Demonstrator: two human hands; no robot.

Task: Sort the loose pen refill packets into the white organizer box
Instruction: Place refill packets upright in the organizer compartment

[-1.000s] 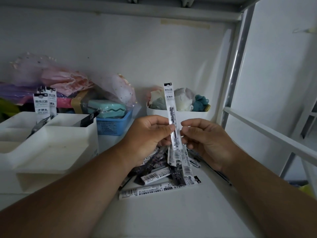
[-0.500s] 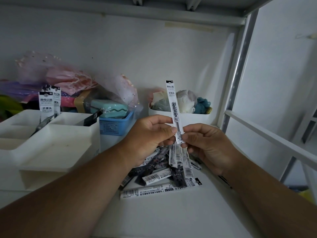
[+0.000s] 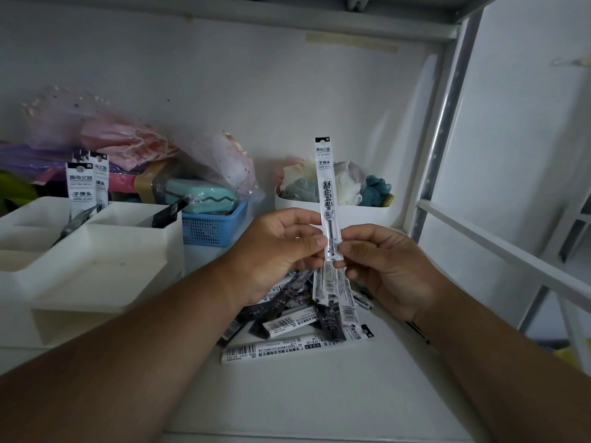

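Standing at the far left of the shelf (image 3: 319,394), the white organizer box (image 3: 96,251) already has a few refill packets (image 3: 80,187) upright in its rear compartments. A blue basket (image 3: 211,228) sits just behind it. The left hand (image 3: 275,254) pinches one refill packet (image 3: 326,193) near its lower end, holding it upright, and the right hand (image 3: 380,266) pinches the same end from the other side. Beneath both hands lies the loose pile of packets (image 3: 297,327).
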